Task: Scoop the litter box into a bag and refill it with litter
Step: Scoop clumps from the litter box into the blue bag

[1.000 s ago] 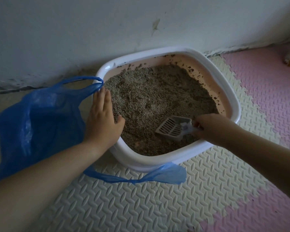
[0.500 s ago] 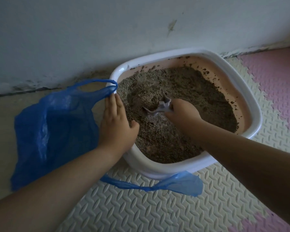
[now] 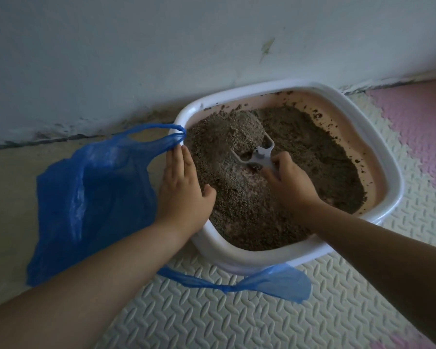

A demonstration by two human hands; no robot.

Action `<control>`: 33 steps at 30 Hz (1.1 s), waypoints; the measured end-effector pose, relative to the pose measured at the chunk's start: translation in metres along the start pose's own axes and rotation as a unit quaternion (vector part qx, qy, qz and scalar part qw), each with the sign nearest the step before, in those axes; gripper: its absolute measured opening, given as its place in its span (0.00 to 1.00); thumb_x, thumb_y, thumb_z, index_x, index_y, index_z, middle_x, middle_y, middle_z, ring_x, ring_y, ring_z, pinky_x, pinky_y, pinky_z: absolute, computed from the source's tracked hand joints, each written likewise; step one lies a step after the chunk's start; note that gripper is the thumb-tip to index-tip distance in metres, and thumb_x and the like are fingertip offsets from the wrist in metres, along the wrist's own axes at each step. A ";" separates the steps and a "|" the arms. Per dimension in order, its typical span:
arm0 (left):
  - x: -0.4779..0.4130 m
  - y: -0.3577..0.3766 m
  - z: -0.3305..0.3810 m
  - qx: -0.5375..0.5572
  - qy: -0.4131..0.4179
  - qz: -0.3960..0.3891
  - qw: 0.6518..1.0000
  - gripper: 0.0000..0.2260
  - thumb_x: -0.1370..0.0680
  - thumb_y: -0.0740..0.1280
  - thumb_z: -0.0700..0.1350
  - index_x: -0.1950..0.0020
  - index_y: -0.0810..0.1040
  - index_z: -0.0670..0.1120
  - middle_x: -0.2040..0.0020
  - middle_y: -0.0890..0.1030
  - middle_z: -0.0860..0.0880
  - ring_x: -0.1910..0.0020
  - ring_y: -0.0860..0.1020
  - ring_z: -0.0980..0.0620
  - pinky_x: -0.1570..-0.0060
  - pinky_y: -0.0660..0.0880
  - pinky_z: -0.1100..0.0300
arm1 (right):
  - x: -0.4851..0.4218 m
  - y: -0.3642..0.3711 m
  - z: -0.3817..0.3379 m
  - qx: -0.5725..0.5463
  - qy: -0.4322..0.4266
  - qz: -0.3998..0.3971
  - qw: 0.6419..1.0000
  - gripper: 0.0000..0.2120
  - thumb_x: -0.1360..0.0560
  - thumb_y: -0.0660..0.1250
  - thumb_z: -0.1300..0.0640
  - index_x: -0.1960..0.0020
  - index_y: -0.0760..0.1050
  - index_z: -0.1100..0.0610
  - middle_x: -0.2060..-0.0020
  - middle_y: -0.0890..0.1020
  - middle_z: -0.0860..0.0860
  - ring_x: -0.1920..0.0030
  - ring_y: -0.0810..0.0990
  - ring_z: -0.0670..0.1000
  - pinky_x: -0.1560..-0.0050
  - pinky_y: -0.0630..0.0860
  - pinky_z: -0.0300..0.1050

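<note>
Bag (image 3: 91, 197) beside litter box (image 3: 262, 93), left grip (image 3: 184, 195) flat on it; right grip (image 3: 290, 182) clutching scoop (image 3: 257, 157).

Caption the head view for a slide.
Right hand holds scoop in litter; left hand rests on box rim beside bag.

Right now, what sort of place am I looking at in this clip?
Probably a floor corner in a home where a cat is kept: a litter box holding litter sits beside a scuffed painted wall, on interlocking foam floor mats.
</note>
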State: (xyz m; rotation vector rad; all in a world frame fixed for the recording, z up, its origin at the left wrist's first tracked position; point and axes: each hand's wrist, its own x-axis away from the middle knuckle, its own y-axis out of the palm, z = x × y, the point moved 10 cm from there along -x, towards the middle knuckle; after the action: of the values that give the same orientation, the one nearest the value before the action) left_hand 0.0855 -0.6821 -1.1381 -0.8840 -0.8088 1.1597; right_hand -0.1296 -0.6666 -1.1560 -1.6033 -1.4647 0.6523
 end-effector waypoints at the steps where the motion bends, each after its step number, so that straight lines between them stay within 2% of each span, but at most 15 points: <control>1: 0.000 0.000 0.000 -0.001 0.001 0.000 1.000 0.37 0.22 0.59 0.50 0.23 0.40 0.40 0.22 0.38 0.44 0.23 0.39 0.48 0.27 0.43 0.56 | 0.004 -0.007 0.000 0.002 -0.004 0.004 1.000 0.08 0.20 0.60 0.52 0.47 0.65 0.56 0.66 0.73 0.51 0.70 0.71 0.52 0.72 0.64 0.47; 10: 0.000 -0.001 0.000 -0.003 0.005 -0.001 1.000 0.37 0.22 0.60 0.50 0.23 0.41 0.39 0.22 0.38 0.44 0.23 0.39 0.48 0.27 0.42 0.56 | 0.030 -0.035 0.000 -0.015 0.017 0.026 0.999 0.07 0.21 0.61 0.51 0.48 0.67 0.54 0.65 0.74 0.51 0.69 0.71 0.50 0.70 0.66 0.46; 19: -0.001 0.001 -0.002 0.001 0.004 -0.005 1.000 0.37 0.22 0.59 0.52 0.23 0.40 0.40 0.22 0.37 0.45 0.24 0.39 0.49 0.26 0.44 0.55 | 0.043 -0.039 -0.013 -0.010 -0.007 0.038 0.999 0.08 0.21 0.61 0.51 0.46 0.67 0.54 0.64 0.75 0.50 0.67 0.73 0.50 0.68 0.70 0.49; 25: 0.000 0.001 -0.002 0.004 0.004 -0.002 1.000 0.37 0.21 0.59 0.51 0.23 0.39 0.41 0.22 0.36 0.46 0.24 0.38 0.49 0.27 0.44 0.55 | 0.046 -0.041 -0.018 -0.007 -0.037 0.044 0.998 0.07 0.21 0.62 0.51 0.47 0.67 0.53 0.65 0.74 0.48 0.69 0.72 0.48 0.70 0.69 0.46; 30: 0.000 0.002 -0.002 0.007 0.004 -0.009 1.000 0.36 0.21 0.58 0.51 0.23 0.39 0.41 0.23 0.36 0.46 0.24 0.38 0.49 0.25 0.45 0.54 | 0.042 -0.044 -0.011 -0.031 -0.013 0.030 0.999 0.08 0.21 0.61 0.50 0.46 0.67 0.53 0.65 0.75 0.50 0.68 0.73 0.51 0.68 0.70 0.50; 33: 0.001 0.002 -0.002 0.002 0.006 -0.011 1.000 0.36 0.21 0.58 0.51 0.23 0.39 0.41 0.23 0.36 0.45 0.24 0.38 0.49 0.26 0.43 0.55 | 0.041 -0.048 -0.007 -0.030 -0.012 0.037 0.999 0.08 0.21 0.61 0.50 0.46 0.67 0.53 0.65 0.75 0.48 0.68 0.73 0.48 0.69 0.69 0.47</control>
State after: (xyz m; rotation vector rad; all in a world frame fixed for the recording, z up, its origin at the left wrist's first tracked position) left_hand 0.0862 -0.6815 -1.1404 -0.8754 -0.8046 1.1357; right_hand -0.1416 -0.6305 -1.1051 -1.7084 -1.4597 0.6767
